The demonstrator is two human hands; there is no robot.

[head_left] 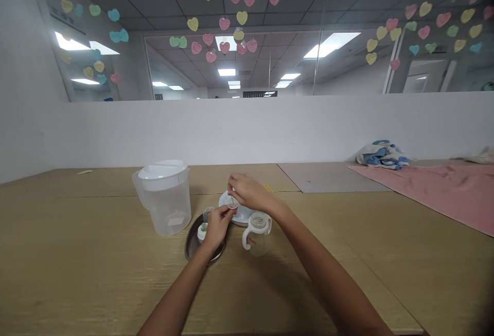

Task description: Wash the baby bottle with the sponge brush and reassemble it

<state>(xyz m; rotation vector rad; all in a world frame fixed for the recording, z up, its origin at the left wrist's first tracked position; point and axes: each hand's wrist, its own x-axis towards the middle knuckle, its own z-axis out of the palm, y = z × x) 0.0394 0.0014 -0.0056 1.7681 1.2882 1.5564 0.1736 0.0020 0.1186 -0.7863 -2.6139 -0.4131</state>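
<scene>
Small pale disc [232, 206] is up beyond the right rim of the dark tray [192, 238]. Left of the tray stands a lidded pitcher [170, 207]. Over the tray's right side, the left hand [218, 227] pinches the disc between its fingers. Farther right, the right hand's [249, 192] fingers seem to grip something thin [232, 200], too small to identify, above the disc. Right of the tray stands a handled bottle [258, 244]. The disc looks light, perhaps flexible and slippery; its rim seems the best hold.

The left hand [218, 223] holds thumb and fingers together in a pinch, its left forearm [177, 289] running back toward the body. Just above that grip, the right hand [247, 192] arches over, fingertips gathered, its right forearm [324, 264] slanting away rightward.
</scene>
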